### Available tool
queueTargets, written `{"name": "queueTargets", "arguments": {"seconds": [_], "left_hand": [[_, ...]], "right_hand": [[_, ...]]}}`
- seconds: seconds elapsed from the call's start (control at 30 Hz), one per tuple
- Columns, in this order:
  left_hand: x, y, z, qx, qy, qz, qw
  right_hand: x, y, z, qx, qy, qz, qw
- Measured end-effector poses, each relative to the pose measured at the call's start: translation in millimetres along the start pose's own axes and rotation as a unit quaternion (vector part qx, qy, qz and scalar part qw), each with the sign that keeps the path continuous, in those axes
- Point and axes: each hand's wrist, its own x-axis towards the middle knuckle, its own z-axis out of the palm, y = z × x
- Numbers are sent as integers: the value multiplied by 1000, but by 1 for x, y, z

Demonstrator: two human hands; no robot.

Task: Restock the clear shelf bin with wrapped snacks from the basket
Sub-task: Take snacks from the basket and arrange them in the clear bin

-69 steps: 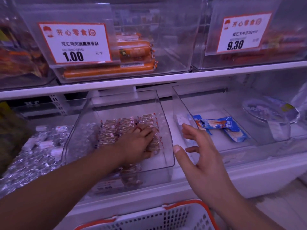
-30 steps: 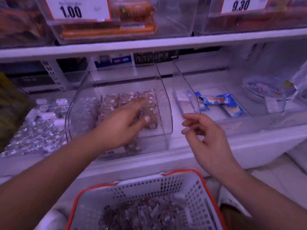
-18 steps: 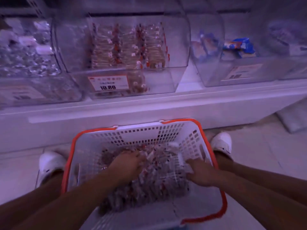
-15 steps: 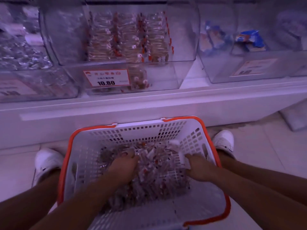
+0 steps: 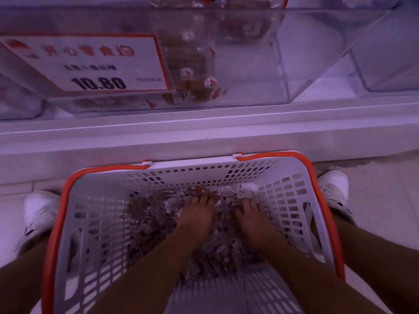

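Dim frame with a strong purple-magenta cast; no light source in view. Soft overall: price label (image 5: pixel 90 64) print is smeared, wrapped snacks (image 5: pixel 154 223) in the basket (image 5: pixel 226 168) blur into a dark mass, and the hands' fingers lack crisp edges. Wide-angle bending curves the shelf edge (image 5: pixel 204 130) and stretches the corners; faint pale sheen on the clear bin (image 5: pixel 294 53) walls.

White shelf ledge (image 5: pixel 204 132), pale tiled floor (image 5: pixel 374 200), dim purplish light.

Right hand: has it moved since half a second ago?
Yes. The right hand shifted left, away from the white orange-rimmed plastic basket's right wall, towards the left hand on the wrapped snacks.
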Motion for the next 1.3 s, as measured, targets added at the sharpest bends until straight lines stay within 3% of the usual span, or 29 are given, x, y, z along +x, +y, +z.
{"name": "queueTargets", "arguments": {"seconds": [0.2, 0.37, 0.47, 0.63, 0.73, 0.9, 1.07, 1.17, 1.3], "left_hand": [[24, 16, 8, -31, -28, -13, 999], [23, 21, 12, -82, 6, -48, 996], [13, 8, 7, -70, 47, -16, 996], [-21, -18, 1, -182, 117, 71, 974], [-46, -18, 23, -103, 102, 85, 986], [-55, 10, 64, 47, -23, 45, 998], [-47, 31, 68, -4, -28, -67, 997], [-32, 34, 52, -8, -37, -83, 996], [-26, 35, 41, 21, -49, -43, 998]], "right_hand": [[-18, 17, 14, 106, -62, 21, 992], [-23, 3, 17, 158, -44, 33, 986], [-26, -2, 16, 208, -31, 46, 976], [-15, -2, 12, 364, -48, 97, 925], [-17, -2, 8, 392, -45, 112, 912], [-26, -9, 11, 404, 0, 119, 907], [-36, -11, 9, 460, 35, 145, 875], [-36, -10, 7, 457, 42, 176, 871], [-33, 3, -7, 303, 22, 239, 922]]}}
